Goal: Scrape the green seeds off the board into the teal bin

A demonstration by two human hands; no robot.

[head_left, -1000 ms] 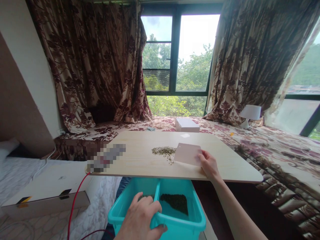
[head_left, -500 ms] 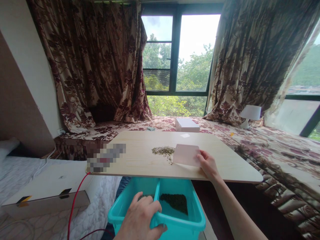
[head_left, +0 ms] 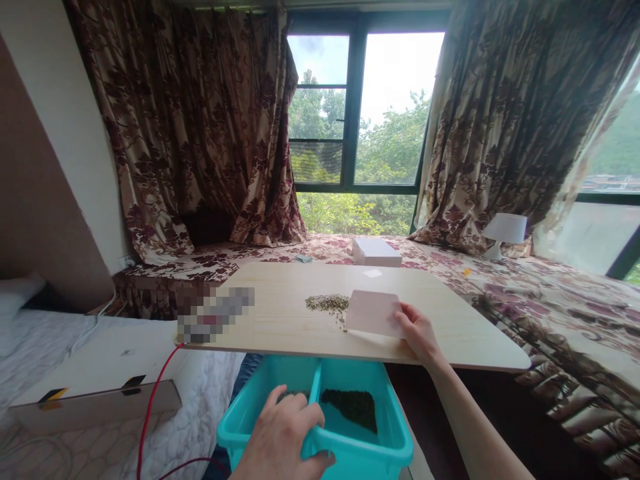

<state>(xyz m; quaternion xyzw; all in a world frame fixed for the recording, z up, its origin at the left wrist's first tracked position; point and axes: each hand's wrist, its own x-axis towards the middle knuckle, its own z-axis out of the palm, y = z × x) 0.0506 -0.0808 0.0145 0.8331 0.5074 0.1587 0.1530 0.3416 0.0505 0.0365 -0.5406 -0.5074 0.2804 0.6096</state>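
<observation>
My right hand [head_left: 416, 328] pinches the right edge of a pale, translucent flat plastic scraper [head_left: 373, 312], tilted over the table [head_left: 280, 327]. Against the scraper's left side lies a pile of small greenish-brown beans or seeds [head_left: 327, 303], with a few strays just below. Below the table's front edge is a teal two-compartment bin [head_left: 400, 437]. My left hand [head_left: 287, 430] grips its near rim by the divider, fingers over the left compartment and thumb to the right. Dark green grains [head_left: 353, 407] lie in the right compartment; my fingers largely hide the left one's contents.
A blurred-out object [head_left: 215, 320] sits at the table's left end, a red cable [head_left: 153, 400] hanging from it. A white box [head_left: 100, 373] rests on the bed to the left. Behind the table are another white box [head_left: 377, 252] and a lamp [head_left: 505, 230].
The scraper has shifted slightly left relative to the pile, still in my right hand. My left hand stays at the bin, and the whole view has moved a little.
</observation>
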